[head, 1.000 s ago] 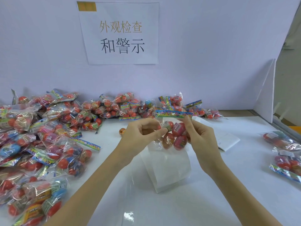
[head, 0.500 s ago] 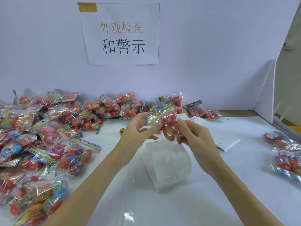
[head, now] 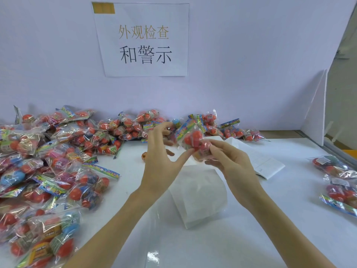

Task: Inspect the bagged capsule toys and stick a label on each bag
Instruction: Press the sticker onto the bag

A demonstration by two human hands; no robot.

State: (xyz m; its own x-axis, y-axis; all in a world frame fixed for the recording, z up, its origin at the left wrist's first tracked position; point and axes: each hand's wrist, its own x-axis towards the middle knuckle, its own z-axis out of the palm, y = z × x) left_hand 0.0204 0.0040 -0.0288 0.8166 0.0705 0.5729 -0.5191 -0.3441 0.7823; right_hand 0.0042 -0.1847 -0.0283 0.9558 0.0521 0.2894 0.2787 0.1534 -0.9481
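One bag (head: pixel 193 140) tilts header-up-left, pinched by right hand (head: pixel 231 163); left hand (head: pixel 160 157) fingers spread, released.

Sign and papers around the white tabletop (head: pixel 251 238)

A printed paper sign (head: pixel 143 39) hung above the far edge; a booklet (head: pixel 268 167) lay toward the right edge.

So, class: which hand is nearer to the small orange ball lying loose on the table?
Left. The left hand hovers just right of the orange ball, fingers spread. The right hand is farther right, gripping the bag of capsule toys.
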